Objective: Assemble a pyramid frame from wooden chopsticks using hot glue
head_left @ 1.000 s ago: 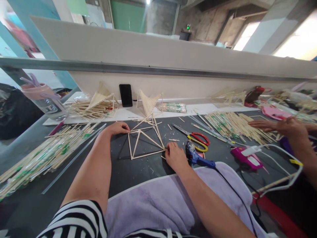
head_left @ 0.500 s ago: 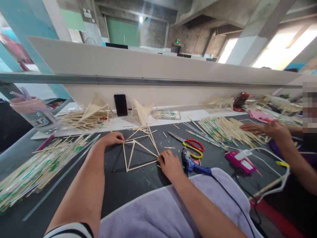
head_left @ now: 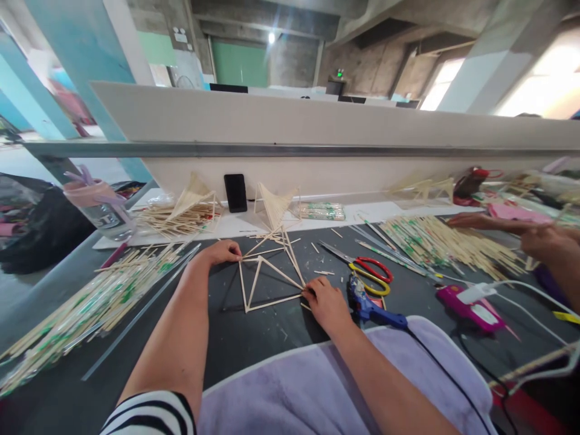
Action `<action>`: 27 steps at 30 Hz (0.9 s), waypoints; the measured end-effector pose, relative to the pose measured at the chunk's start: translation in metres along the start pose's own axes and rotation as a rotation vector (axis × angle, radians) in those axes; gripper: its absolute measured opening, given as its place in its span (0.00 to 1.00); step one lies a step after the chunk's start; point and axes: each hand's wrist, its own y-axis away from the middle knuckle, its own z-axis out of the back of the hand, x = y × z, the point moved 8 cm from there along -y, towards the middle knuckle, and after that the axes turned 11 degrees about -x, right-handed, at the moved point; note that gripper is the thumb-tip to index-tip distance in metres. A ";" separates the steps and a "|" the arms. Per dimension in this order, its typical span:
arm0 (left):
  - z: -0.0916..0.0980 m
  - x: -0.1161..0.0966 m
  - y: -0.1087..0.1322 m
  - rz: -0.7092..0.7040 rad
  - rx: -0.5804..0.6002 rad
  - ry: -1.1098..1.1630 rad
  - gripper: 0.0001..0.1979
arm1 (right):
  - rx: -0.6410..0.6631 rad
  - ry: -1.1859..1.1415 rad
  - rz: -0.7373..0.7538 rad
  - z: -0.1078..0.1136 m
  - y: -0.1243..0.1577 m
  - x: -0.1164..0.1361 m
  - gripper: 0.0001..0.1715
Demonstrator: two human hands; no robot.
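A frame of thin wooden sticks (head_left: 272,301) stands on the dark tabletop in front of me, made of joined triangles. My left hand (head_left: 225,251) pinches its left corner. At the right corner, the fingers of my right hand (head_left: 325,302) are closed on the frame where several sticks meet. Just right of that hand lies a blue glue gun (head_left: 372,309), its cable running down over a lavender towel (head_left: 281,386). Scissors (head_left: 369,272) with red and yellow handles rest behind the glue gun. Loose stick pieces (head_left: 267,238) lie behind the frame.
Bagged sticks (head_left: 104,293) cover the left, below a water bottle (head_left: 102,208). A phone (head_left: 235,193) and a finished-looking stick model (head_left: 275,205) stand at the back. On the right are more sticks (head_left: 435,241), a pink power strip (head_left: 471,309) and another person's hand (head_left: 550,244).
My view has turned slightly left, so everything sits further right in the picture. Both hands keep their hold on the stick frame. The other person's hands have shifted a little.
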 end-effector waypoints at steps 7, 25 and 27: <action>-0.002 -0.002 0.000 -0.007 0.020 0.007 0.14 | 0.018 0.033 -0.001 0.001 0.001 0.001 0.09; -0.002 -0.003 0.002 -0.019 -0.005 -0.006 0.11 | 0.022 0.057 0.024 -0.005 0.002 -0.002 0.10; -0.001 -0.003 0.002 -0.018 0.000 -0.007 0.11 | 0.016 0.065 0.035 -0.006 0.002 -0.002 0.10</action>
